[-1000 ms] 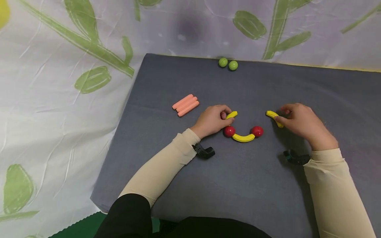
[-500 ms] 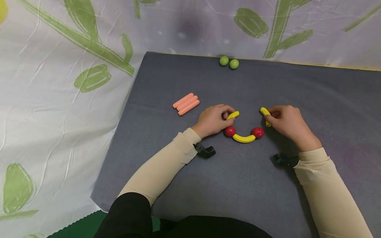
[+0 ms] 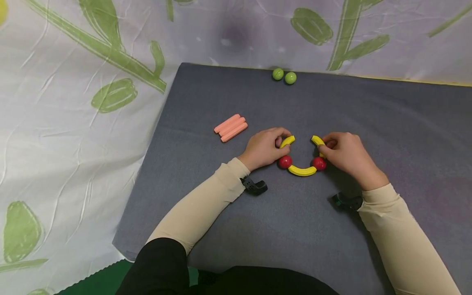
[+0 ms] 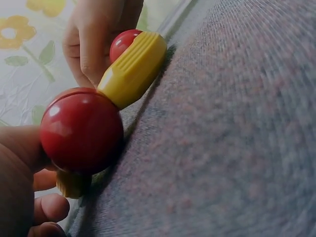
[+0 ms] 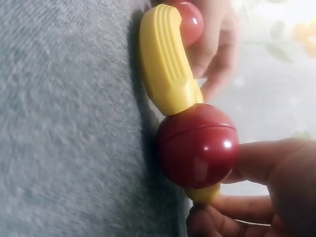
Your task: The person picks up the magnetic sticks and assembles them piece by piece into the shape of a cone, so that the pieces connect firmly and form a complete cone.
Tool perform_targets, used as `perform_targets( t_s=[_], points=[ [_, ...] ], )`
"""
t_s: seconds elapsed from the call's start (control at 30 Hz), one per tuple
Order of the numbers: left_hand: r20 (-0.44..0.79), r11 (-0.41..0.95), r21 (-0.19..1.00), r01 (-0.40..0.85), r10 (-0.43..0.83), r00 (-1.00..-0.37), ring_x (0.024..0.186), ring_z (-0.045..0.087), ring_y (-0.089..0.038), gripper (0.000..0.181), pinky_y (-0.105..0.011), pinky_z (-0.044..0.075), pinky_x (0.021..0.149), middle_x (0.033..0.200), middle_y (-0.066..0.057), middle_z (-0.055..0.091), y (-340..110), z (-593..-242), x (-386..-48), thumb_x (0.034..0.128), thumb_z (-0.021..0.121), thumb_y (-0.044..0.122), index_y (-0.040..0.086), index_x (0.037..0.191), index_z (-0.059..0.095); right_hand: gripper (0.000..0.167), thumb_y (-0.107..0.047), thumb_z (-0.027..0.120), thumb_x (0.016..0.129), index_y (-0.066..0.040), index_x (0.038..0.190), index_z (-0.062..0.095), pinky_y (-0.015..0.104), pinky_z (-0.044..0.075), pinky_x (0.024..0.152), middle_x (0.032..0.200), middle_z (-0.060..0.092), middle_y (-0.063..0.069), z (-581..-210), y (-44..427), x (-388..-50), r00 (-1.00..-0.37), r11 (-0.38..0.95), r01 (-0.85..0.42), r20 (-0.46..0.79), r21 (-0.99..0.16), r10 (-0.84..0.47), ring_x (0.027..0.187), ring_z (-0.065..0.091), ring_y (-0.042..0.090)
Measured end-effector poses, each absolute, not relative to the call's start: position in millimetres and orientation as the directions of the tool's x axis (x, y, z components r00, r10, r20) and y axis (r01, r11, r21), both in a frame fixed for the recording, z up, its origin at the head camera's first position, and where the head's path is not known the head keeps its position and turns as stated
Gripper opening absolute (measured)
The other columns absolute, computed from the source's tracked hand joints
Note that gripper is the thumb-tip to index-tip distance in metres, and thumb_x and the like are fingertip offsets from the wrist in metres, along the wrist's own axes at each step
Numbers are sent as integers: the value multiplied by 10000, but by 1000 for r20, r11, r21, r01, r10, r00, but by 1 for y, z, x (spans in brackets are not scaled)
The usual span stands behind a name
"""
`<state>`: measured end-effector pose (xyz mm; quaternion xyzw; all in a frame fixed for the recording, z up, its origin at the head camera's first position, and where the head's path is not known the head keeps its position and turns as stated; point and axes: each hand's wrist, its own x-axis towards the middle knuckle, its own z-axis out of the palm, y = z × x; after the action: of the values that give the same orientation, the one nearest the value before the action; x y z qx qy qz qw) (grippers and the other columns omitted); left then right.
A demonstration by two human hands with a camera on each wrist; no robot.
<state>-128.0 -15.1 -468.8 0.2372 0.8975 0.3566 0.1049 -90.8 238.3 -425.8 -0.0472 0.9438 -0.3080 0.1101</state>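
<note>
On the grey cloth lies a curved yellow piece (image 3: 302, 171) with a red ball (image 3: 285, 162) at its left end and another red ball (image 3: 318, 163) at its right end. My left hand (image 3: 263, 149) pinches a second curved yellow piece (image 3: 288, 141) just above the left ball. With thumb and fingers my right hand (image 3: 348, 157) holds a third yellow piece (image 3: 317, 141), its lower end at the right ball. The right wrist view shows that piece's end (image 5: 203, 192) beside the ball, partly hidden. Together the pieces form a ring with a gap at the top.
Several salmon-pink sticks (image 3: 231, 128) lie side by side left of the hands. Two green balls (image 3: 284, 76) sit at the far table edge, before a white sheet with painted leaves (image 3: 311, 26). The table's left edge (image 3: 147, 155) slants toward the person.
My right hand has moved left with its yellow piece, from apart on the right to the right red ball. The left hand has stayed in place, holding its piece.
</note>
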Motion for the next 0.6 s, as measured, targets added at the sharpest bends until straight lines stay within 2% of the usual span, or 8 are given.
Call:
perform_targets(
  t_s=[0.17, 0.33, 0.5, 0.6],
  points=[
    [-37, 651, 685, 326, 478, -877, 728, 518, -115, 285, -246, 385, 641, 884, 46, 579, -12, -466, -129, 1013, 700, 371, 189, 1231, 726, 334, -252, 671, 983, 24, 1157, 742, 301, 447, 572, 931, 734, 148, -423, 236, -93, -956, 811, -22, -225, -584, -188, 673, 572, 201],
    [-16, 639, 688, 346, 489, -872, 723, 518, -106, 265, -236, 404, 646, 863, 56, 574, -7, -466, -129, 1010, 706, 376, 176, 1179, 745, 466, -384, 665, 1020, 27, 1231, 718, 392, 531, 682, 1043, 749, 184, -407, 245, -103, -915, 852, -21, -333, -524, -227, 812, 650, 266],
    [5, 630, 689, 359, 491, -871, 716, 518, -113, 236, -237, 399, 644, 852, 48, 572, -9, -470, -130, 1008, 711, 360, 179, 1156, 748, 580, -440, 630, 1040, 51, 1348, 644, 571, 559, 834, 1221, 691, 292, -384, 245, -144, -888, 886, -82, -371, -456, -273, 972, 699, 372],
    [-1, 638, 685, 352, 484, -875, 727, 523, -120, 221, -236, 402, 655, 857, 41, 575, -12, -472, -129, 1010, 710, 347, 184, 1153, 754, 593, -427, 614, 1052, 31, 1427, 582, 548, 546, 824, 1208, 683, 293, -377, 240, -176, -861, 869, -138, -376, -474, -342, 967, 687, 376]
  ],
)
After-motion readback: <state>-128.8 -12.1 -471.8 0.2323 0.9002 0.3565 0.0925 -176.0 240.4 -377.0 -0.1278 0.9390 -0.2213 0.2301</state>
